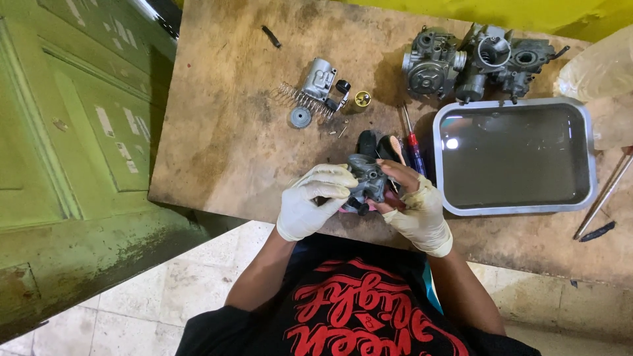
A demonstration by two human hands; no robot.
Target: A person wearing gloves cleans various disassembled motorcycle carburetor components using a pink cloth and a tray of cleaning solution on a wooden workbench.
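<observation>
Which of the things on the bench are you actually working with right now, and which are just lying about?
In hand:
left hand and right hand, both gripping the grey carburetor body

Lying about:
spring
round cap
yellow-green ring
red screwdriver
carburetor cluster
metal tray

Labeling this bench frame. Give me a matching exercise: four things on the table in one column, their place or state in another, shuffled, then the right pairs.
Things:
1. metal tray
2. coil spring
3. red-handled screwdriver
4. small grey carburetor

Places or states:
A. held between the left hand and right hand
B. holds dark liquid, at the right of the table
C. lies between the hands and the tray
D. stretched out beside a silver part, above the left hand

Pairs: 1-B, 2-D, 3-C, 4-A
</observation>
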